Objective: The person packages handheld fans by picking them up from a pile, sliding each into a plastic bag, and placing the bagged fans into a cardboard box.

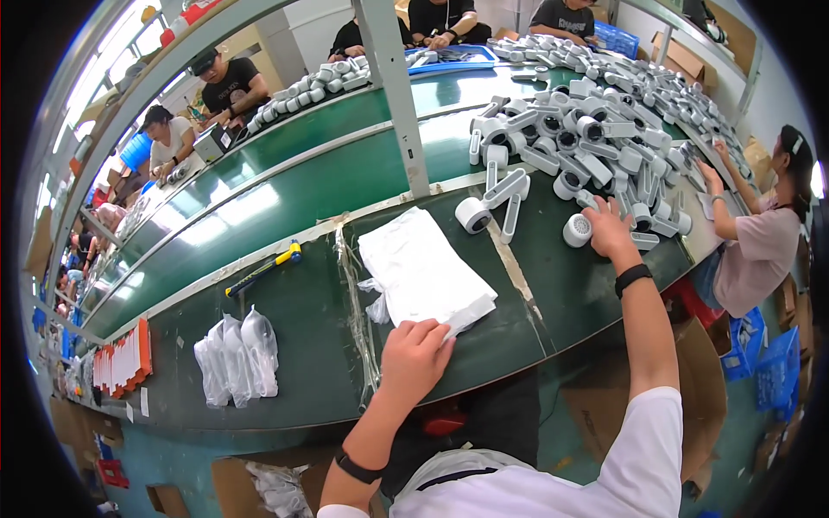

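A stack of flat white plastic bags (423,263) lies on the dark green bench in front of me. My left hand (417,356) is at its near edge, fingers curled and closed on the bag edge. My right hand (611,226) reaches to the near side of a heap of grey-white devices (561,129), each with a round head and a flat handle. Its fingers are apart over the devices; any contact below them is hidden. One device's round grille (577,230) shows just left of this hand. Another device (473,215) lies beyond the bags.
Several bagged devices (237,358) lie in a row at left, near a yellow-and-black hammer (263,269). Orange-and-white boxes (123,361) stand farther left. A metal post (393,95) rises beyond the bags. A co-worker (768,224) sits at right; open cartons (639,406) stand below the bench.
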Action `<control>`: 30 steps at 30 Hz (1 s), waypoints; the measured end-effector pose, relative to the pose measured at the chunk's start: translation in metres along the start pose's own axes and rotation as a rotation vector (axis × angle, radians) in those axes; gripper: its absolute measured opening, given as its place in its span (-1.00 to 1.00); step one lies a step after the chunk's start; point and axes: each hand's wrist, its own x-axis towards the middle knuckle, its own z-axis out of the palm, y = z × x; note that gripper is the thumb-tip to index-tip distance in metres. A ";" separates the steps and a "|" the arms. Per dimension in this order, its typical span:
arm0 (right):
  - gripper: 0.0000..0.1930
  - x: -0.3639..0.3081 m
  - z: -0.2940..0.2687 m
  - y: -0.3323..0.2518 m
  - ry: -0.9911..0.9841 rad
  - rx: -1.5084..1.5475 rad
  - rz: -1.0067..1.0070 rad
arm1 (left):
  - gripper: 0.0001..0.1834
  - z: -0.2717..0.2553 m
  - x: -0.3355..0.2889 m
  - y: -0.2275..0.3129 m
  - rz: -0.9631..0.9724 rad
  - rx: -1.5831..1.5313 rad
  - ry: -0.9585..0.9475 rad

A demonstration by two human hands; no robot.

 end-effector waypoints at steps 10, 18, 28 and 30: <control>-0.51 -0.035 0.005 -0.034 0.418 0.148 -0.279 | -0.87 0.030 0.003 -0.015 0.062 0.153 -0.034; -0.66 -0.134 -0.016 -0.088 0.178 1.721 -0.137 | -0.87 0.025 0.009 -0.012 0.041 0.127 0.003; -0.63 -0.229 0.024 -0.136 -0.191 1.978 -0.062 | -0.92 0.030 0.006 -0.018 -0.012 0.105 -0.035; -0.63 -0.233 0.019 -0.150 -0.264 2.104 -0.008 | -0.92 0.028 0.007 -0.016 -0.051 0.075 -0.031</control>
